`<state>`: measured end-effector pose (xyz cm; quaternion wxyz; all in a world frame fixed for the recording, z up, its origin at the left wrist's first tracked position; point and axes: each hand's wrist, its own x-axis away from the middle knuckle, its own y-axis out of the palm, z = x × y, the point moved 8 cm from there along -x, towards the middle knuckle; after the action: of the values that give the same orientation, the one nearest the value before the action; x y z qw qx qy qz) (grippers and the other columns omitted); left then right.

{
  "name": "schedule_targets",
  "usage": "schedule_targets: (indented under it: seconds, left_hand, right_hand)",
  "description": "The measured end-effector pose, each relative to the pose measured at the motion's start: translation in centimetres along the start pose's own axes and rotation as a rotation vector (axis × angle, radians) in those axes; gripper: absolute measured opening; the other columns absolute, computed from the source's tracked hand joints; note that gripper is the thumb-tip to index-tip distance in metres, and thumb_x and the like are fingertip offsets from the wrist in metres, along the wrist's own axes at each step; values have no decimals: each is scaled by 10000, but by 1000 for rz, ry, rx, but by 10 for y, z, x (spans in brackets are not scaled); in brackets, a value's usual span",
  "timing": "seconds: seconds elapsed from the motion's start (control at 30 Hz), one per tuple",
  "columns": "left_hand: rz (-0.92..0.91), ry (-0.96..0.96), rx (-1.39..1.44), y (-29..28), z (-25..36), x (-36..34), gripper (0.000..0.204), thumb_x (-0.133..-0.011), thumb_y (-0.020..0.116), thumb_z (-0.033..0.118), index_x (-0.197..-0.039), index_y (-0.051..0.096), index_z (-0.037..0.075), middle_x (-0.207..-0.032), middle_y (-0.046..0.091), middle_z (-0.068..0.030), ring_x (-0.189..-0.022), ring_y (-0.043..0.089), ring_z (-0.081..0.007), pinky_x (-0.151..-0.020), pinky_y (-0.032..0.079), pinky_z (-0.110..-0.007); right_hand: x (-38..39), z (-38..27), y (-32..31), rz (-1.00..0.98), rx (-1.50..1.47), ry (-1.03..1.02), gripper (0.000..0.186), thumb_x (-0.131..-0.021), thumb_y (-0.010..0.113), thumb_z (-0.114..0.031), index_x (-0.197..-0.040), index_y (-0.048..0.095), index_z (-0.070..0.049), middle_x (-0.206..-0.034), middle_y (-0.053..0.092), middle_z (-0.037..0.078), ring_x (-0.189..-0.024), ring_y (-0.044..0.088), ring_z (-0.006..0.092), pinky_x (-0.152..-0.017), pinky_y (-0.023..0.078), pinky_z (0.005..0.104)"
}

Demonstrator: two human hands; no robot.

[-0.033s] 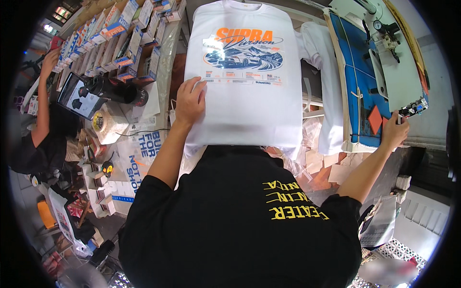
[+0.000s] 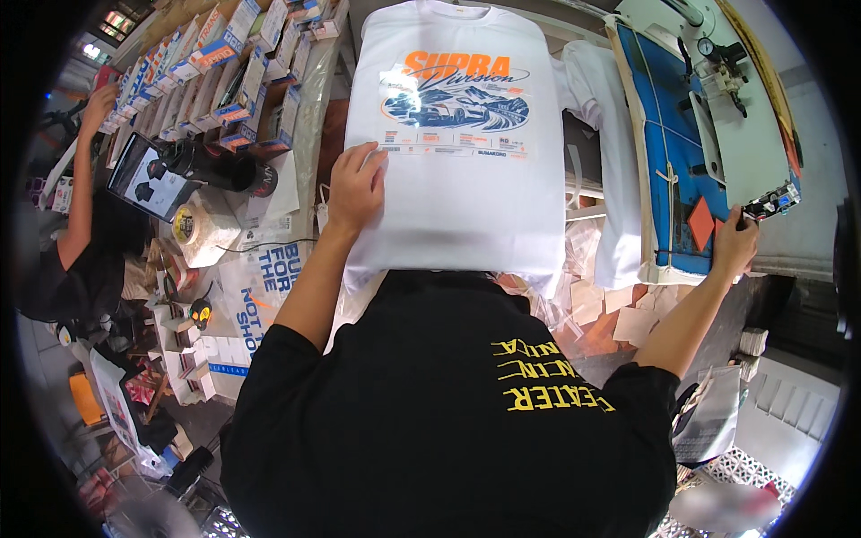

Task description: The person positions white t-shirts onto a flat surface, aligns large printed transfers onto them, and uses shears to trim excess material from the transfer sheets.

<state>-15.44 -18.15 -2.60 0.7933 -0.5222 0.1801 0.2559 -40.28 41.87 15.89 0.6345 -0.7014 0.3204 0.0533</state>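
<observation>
A white T-shirt [image 2: 466, 215] lies spread flat in front of me. On its chest is a clear glossy film sheet [image 2: 391, 90] over an orange and navy car print [image 2: 457, 108]. My left hand [image 2: 357, 186] rests on the shirt's left side, fingers stretched out and fingertips at the film's lower left corner. Far to the right, my right hand [image 2: 735, 244] has its fingers curled at the outer edge of the press, beside a small black and silver fitting [image 2: 771, 202]. What those fingers grip is hidden.
A blue-topped press bed [image 2: 659, 152] with a pressure gauge [image 2: 706, 47] stands right. Boxes of flat packets [image 2: 224, 108], a tablet [image 2: 151, 179], a black bottle [image 2: 220, 170] and a tape roll [image 2: 193, 224] sit left. Another person's arm [image 2: 81, 179] reaches in at far left.
My right hand has shifted very slightly to the left at the press edge. My left hand and the shirt look the same.
</observation>
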Motion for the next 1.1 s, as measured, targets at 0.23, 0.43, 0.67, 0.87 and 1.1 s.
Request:
schedule_targets:
  seconds: [0.23,0.43,0.67,0.87,1.1]
  left_hand:
    - [-6,54,-43,5,3,2,297,-778,621,6,-1064,691,43,-1138,665,-96,-1083,571,-331,-945,464,-422]
    - [53,87,-72,5,3,5,268,-751,635,25,-1011,696,58,-1104,668,-72,-1033,584,-318,-902,476,-434]
    - [34,51,-48,5,-1,7,268,-756,629,41,-1013,696,78,-1109,661,-46,-1045,576,-303,-899,464,-435]
    - [-203,-199,-118,19,-15,-13,308,-740,601,43,-1018,711,115,-1069,657,-69,-1019,580,-304,-876,462,-400]
    - [96,-891,711,26,-117,-8,270,-798,547,31,-1016,705,42,-971,695,-63,-921,644,-205,-843,480,-306]
  right_hand:
    - [-36,18,25,-21,-128,-286,450,-844,669,-394,-1103,628,-27,-1123,675,184,-1111,602,375,-938,446,513]
    - [3,-22,5,-48,-200,-309,444,-837,675,-355,-1117,622,-15,-1100,673,214,-1068,610,414,-941,457,469]
    - [106,-92,-30,94,-294,-494,323,-839,707,-277,-1099,631,-100,-1054,679,126,-1035,594,363,-865,420,548]
    - [164,-139,-68,162,-453,-621,561,-710,820,-322,-1201,610,-150,-1263,573,130,-1125,542,341,-947,354,522]
    - [215,-220,-117,215,-737,-839,1112,-510,920,-364,-1463,406,-108,-1494,252,345,-1343,305,545,-1082,299,614]
